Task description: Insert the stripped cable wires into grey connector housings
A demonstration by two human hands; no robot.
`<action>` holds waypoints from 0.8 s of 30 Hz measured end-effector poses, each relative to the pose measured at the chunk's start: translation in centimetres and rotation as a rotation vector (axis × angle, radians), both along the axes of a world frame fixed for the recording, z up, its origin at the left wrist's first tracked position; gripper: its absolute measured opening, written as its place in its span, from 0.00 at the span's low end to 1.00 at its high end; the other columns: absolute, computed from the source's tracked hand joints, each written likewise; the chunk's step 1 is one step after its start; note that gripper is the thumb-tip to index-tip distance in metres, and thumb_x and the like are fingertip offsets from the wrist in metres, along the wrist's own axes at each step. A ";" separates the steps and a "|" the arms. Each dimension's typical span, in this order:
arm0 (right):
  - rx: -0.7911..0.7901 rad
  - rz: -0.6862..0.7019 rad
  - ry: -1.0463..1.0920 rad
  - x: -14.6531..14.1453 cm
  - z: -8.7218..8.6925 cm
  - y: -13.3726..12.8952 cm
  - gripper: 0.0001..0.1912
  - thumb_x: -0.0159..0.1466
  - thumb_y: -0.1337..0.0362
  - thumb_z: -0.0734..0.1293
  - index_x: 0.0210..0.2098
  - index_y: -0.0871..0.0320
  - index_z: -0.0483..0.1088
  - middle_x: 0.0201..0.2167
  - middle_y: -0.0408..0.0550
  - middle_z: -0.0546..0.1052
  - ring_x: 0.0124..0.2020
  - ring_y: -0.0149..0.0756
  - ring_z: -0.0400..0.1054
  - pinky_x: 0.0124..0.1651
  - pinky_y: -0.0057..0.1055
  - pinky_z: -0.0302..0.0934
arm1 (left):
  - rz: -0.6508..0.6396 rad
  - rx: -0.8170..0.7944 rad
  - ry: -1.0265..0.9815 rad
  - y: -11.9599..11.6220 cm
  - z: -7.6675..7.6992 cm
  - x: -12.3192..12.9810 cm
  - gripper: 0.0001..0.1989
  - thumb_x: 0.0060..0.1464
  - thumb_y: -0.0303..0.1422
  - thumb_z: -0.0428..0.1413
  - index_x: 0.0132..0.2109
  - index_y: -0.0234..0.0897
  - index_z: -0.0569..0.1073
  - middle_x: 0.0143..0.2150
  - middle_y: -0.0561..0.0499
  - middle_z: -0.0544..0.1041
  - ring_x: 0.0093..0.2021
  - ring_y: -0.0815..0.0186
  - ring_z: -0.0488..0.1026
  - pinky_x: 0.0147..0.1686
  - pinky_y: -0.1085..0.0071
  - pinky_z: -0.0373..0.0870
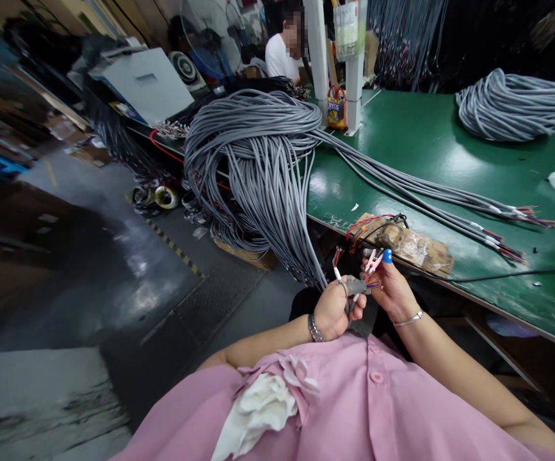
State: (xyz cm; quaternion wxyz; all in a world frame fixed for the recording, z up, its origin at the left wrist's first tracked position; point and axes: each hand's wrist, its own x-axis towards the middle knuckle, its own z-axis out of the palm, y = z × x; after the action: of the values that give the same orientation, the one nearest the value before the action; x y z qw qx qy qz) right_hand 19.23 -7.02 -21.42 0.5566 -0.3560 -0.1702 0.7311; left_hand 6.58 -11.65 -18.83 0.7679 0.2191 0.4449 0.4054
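My left hand is closed round a grey cable near its end, where thin coloured wires fan out. Another cable end with a white band and red wires sticks up beside that hand. In my right hand is a small pink tool, pinched by the fingers close to the coloured wires. Something blue covers the tip of one right finger. Both hands are close together in front of the bench edge.
A large bundle of grey cables hangs over the green bench. Its stripped ends lie at the right. A wooden block with wires sits on the bench edge. Another cable coil lies further back. A person is behind.
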 end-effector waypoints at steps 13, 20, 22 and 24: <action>0.051 0.024 -0.070 0.0 -0.1 -0.1 0.21 0.55 0.43 0.69 0.31 0.55 0.72 0.27 0.45 0.73 0.24 0.31 0.64 0.29 0.30 0.60 | 0.009 0.005 -0.024 0.0 -0.3 -0.2 0.12 0.45 0.36 0.59 0.31 0.36 0.64 0.19 0.54 0.69 0.14 0.73 0.62 0.12 0.79 0.51; 0.014 0.065 0.033 0.4 -0.3 -0.3 0.25 0.54 0.39 0.66 0.32 0.55 0.73 0.31 0.46 0.75 0.28 0.33 0.67 0.30 0.30 0.61 | -0.004 0.046 0.012 -0.1 -0.1 -0.1 0.12 0.47 0.37 0.58 0.29 0.35 0.63 0.19 0.54 0.69 0.13 0.73 0.61 0.11 0.78 0.49; 0.019 0.116 0.053 0.7 -0.2 -0.5 0.27 0.55 0.37 0.64 0.32 0.55 0.73 0.32 0.47 0.75 0.28 0.34 0.67 0.30 0.32 0.62 | -0.003 0.091 0.034 -0.5 0.1 -0.2 0.13 0.48 0.37 0.58 0.29 0.35 0.63 0.19 0.54 0.69 0.12 0.73 0.61 0.11 0.78 0.48; 0.014 0.158 0.075 1.0 0.0 -0.7 0.27 0.56 0.37 0.62 0.33 0.55 0.73 0.33 0.48 0.75 0.27 0.33 0.66 0.30 0.32 0.62 | -0.012 0.137 0.054 -1.0 0.3 -0.3 0.13 0.48 0.38 0.58 0.29 0.35 0.63 0.19 0.53 0.70 0.12 0.73 0.61 0.12 0.78 0.48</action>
State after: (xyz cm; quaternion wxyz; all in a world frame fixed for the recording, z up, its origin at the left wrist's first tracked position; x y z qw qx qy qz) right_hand 20.24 -7.71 -21.40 0.5055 -0.3100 -0.1822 0.7844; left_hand 6.28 -12.68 -18.57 0.7411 0.2847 0.4354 0.4244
